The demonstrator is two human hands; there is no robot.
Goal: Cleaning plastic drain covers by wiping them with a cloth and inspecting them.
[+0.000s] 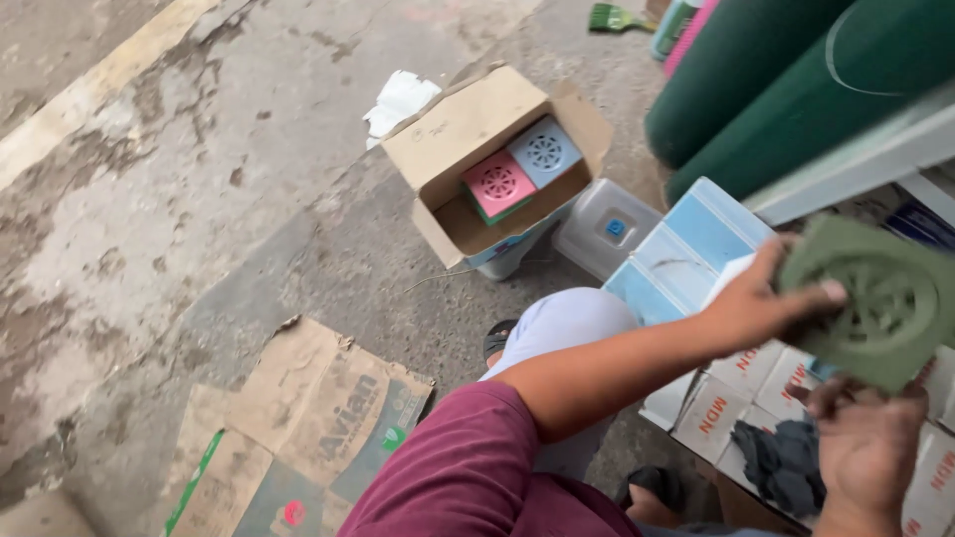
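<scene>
My left hand (753, 303) reaches to the right on a maroon-sleeved arm and grips the left edge of a green square drain cover (875, 303) with a round grille. My right hand (867, 443) is just below the cover, its fingertips touching the lower edge. A dark grey rag (786, 462) is bunched against that hand's left side and looks held by it. Both hands hover over a stack of small white boxes with red print (711, 413).
An open cardboard box (468, 124) on the concrete floor holds a pink (497, 184) and a blue (545, 151) square cover. Beside it sit a clear plastic tub (605, 227) and pale blue packs (686, 249). Green rolls (776, 89) lean at the right. Flattened cardboard (298, 428) lies at the lower left.
</scene>
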